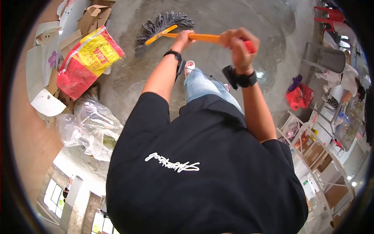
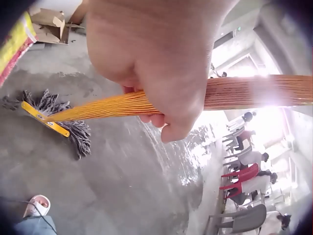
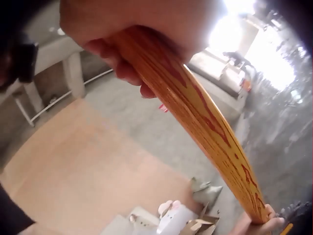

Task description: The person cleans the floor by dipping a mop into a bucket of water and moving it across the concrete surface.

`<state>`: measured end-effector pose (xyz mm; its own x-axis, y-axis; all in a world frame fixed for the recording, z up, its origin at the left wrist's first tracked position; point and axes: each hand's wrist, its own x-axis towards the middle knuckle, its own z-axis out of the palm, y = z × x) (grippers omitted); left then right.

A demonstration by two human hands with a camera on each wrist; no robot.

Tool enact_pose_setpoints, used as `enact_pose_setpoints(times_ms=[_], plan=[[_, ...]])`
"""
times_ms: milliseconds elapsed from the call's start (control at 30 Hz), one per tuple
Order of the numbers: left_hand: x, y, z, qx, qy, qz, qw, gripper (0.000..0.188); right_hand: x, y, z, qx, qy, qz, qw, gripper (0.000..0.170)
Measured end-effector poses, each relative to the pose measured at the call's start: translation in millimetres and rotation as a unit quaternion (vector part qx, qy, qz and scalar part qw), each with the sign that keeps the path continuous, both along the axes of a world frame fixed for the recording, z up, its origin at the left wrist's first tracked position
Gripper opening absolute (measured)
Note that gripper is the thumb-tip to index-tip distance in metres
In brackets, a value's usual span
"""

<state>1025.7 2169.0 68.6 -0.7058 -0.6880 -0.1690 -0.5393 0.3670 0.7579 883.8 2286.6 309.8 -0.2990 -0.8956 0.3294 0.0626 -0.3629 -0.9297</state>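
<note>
A mop with grey string strands [image 1: 165, 22] and a yellow head bar [image 2: 34, 113] lies against the wet concrete floor. Its wood-grained orange handle [image 1: 204, 37] runs to the right, ending in a red tip [image 1: 249, 47]. My left hand [image 1: 183, 40] grips the handle partway along, fingers curled round it, also plain in the left wrist view. Near the red end my right hand [image 1: 240, 46] holds the handle in a fist. In the right wrist view the handle passes down from the right hand [image 3: 132, 39] toward the left hand [image 3: 259, 224].
A red and yellow sack [image 1: 90, 62], cardboard [image 1: 95, 17] and clear plastic bags [image 1: 93, 126] lie to the left. On the right are a grey chair [image 1: 325, 58], a red bag [image 1: 300, 97] and a metal frame rack [image 1: 311, 163]. Seated people [image 2: 252, 157] line the far side.
</note>
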Motion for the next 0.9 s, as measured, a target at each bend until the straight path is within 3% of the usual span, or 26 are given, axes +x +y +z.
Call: enact_pose_setpoints(times_ms=[67,133,233,300,400,533,633,700,800,900], plan=[[23.1,21.9,-10.8,-0.023,0.095,0.01,0.995,0.019,22.2,25.1,-5.5,-0.023,0.043,0.04,0.998,0.011],[19.6,44.6,-2.8,-0.045,0.111,0.02,0.993,0.02,25.6,55.9,6.2,-0.03,0.054,0.047,0.997,0.007],[-7.1,88.4,10.9,-0.058,0.17,0.056,0.982,0.023,-6.8,105.4,24.2,-0.041,0.012,0.044,0.998,0.007],[-41.9,116.2,22.7,-0.062,0.232,0.082,0.967,0.019,-26.6,150.4,32.8,-0.05,0.009,-0.009,0.999,0.008],[-101.2,180.7,28.8,-0.117,0.218,-0.001,0.969,0.016,-60.6,237.0,42.0,-0.067,-0.003,-0.123,0.99,0.014],[-177.2,287.9,37.9,0.001,0.161,-0.136,0.978,0.007,-97.9,365.9,42.6,-0.069,-0.052,-0.257,0.962,0.02],[-218.2,374.6,35.1,-0.012,0.177,-0.299,0.938,0.018,-90.9,449.9,54.7,-0.064,-0.047,-0.357,0.931,0.019],[-230.6,436.2,52.0,0.008,0.071,-0.385,0.92,0.026,-68.8,494.2,62.1,-0.07,-0.019,-0.411,0.909,0.017],[-240.3,500.1,45.7,0.006,0.113,-0.458,0.882,0.024,-41.2,534.0,63.4,-0.032,0.088,-0.448,0.889,0.013],[-267.9,561.6,27.3,0.086,0.161,-0.574,0.798,0.017,-32.4,573.1,52.1,-0.027,0.125,-0.528,0.84,0.013]])
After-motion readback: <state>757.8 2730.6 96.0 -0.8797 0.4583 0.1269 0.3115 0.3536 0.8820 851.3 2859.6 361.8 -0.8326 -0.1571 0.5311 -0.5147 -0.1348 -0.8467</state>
